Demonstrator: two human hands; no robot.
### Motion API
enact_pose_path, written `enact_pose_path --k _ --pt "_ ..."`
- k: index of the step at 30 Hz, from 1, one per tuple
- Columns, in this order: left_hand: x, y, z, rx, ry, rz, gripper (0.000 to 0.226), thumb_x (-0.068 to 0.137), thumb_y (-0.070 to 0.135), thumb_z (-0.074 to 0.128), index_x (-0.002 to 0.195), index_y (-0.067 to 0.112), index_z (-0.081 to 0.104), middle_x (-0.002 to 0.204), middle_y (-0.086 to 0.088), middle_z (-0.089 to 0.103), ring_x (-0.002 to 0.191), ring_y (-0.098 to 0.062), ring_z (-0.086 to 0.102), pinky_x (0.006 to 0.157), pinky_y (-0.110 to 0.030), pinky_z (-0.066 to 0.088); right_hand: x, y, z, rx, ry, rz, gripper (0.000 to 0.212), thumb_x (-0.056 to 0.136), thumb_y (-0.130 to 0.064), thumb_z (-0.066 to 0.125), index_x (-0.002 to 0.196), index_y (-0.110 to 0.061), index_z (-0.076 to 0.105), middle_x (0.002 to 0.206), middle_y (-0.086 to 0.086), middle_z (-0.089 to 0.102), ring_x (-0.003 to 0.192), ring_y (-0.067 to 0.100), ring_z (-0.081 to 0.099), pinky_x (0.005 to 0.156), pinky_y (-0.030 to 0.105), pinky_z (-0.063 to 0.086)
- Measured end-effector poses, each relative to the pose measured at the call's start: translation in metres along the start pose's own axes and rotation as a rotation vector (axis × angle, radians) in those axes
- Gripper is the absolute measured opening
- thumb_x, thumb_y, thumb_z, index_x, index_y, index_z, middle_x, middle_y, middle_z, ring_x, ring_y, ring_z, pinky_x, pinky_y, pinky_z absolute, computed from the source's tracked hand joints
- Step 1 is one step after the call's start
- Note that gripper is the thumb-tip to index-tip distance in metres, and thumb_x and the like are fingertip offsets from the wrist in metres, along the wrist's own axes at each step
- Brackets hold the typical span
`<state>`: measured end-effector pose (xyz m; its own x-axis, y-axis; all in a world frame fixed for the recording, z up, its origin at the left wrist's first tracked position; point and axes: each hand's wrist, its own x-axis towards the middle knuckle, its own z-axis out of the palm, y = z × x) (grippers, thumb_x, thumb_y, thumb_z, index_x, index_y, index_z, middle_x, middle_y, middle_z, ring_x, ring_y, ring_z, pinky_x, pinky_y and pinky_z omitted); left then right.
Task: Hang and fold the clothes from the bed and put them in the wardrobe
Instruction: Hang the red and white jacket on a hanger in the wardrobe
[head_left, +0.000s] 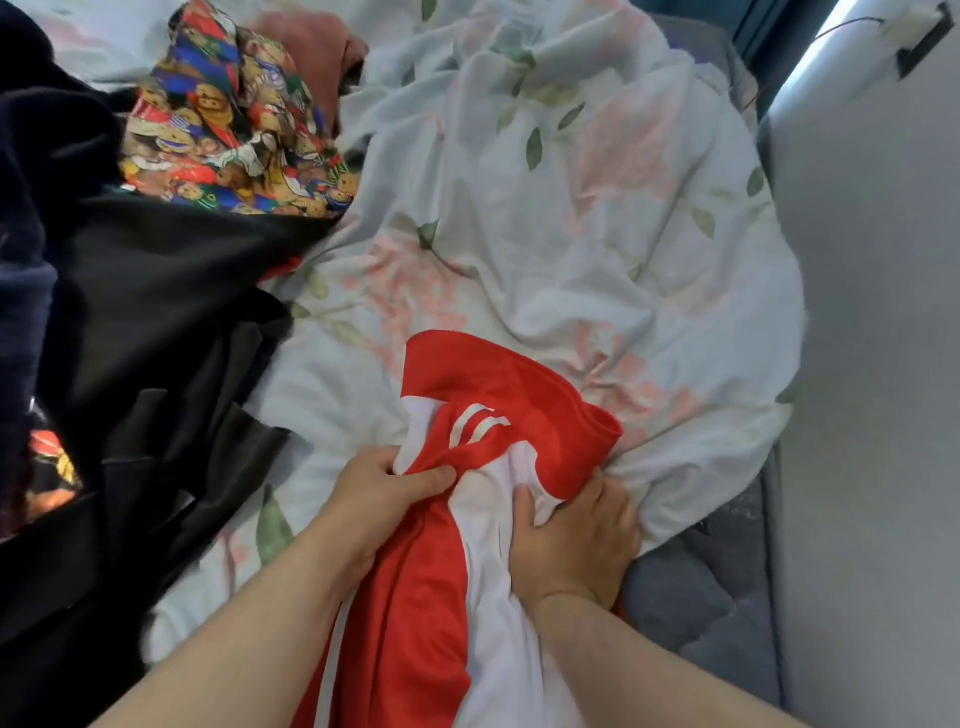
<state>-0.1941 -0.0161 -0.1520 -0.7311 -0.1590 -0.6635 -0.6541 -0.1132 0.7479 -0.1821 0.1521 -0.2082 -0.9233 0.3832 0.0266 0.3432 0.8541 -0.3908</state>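
A red and white sports shirt (467, 395) with white stripes lies bunched on the floral bed sheet (545, 218) near the bed's front edge. My left hand (379, 499) grips a fold of its red cloth between thumb and fingers. My right hand (576, 540) clutches the white part just to the right, thumb pressed into the fabric. The shirt's lower part hangs down between my forearms toward the bottom of the view.
A pile of clothes fills the left side: a black garment (156, 332), a dark navy fleece (31, 156), a colourful teddy-bear print shirt (228, 135) and a pink garment (317, 47). A white wall (872, 364) borders the bed's grey mattress edge (701, 571) on the right.
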Motion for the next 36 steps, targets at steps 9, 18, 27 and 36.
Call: enact_pose_path --k 9,18,27,36 --pt "-0.004 -0.007 0.003 0.094 0.032 0.086 0.006 0.086 0.004 0.071 0.085 0.008 0.075 0.082 -0.009 0.076 0.072 -0.02 0.072 0.064 -0.027 0.055 -0.001 0.002 0.0 0.044 0.066 -0.048 0.07 0.073 -0.06 0.044 0.114 -0.006 0.059 0.105 0.014 0.059 0.098 0.036 0.055 0.088 0.048 0.044" --pt "-0.085 -0.026 0.001 0.581 0.061 0.055 0.042 0.082 0.028 0.078 0.107 -0.003 0.066 0.104 -0.018 0.067 0.089 -0.028 0.064 0.072 -0.027 0.047 -0.002 0.021 -0.048 0.165 -0.383 -0.136 0.041 0.094 -0.038 0.052 0.132 -0.022 0.056 0.124 0.006 0.051 0.119 0.033 0.049 0.102 0.039 0.041" --pt "-0.313 -0.034 -0.027 0.254 -0.022 0.122 0.011 0.079 0.007 0.073 0.089 0.003 0.07 0.079 -0.005 0.075 0.074 -0.018 0.072 0.071 -0.032 0.058 -0.137 0.022 -0.26 0.796 -0.727 0.208 0.019 0.097 -0.009 0.057 0.098 -0.02 0.072 0.097 0.001 0.076 0.095 0.018 0.071 0.085 0.035 0.056" --pt "-0.491 -0.021 -0.124 -0.164 -0.097 0.087 0.058 0.054 0.019 0.081 0.108 0.002 0.069 0.095 -0.016 0.075 0.087 -0.027 0.072 0.073 -0.034 0.056 -0.282 -0.059 -0.421 1.029 -0.771 0.135 0.03 0.077 -0.01 0.079 0.106 -0.017 0.07 0.1 0.003 0.077 0.098 0.018 0.072 0.08 0.027 0.056"
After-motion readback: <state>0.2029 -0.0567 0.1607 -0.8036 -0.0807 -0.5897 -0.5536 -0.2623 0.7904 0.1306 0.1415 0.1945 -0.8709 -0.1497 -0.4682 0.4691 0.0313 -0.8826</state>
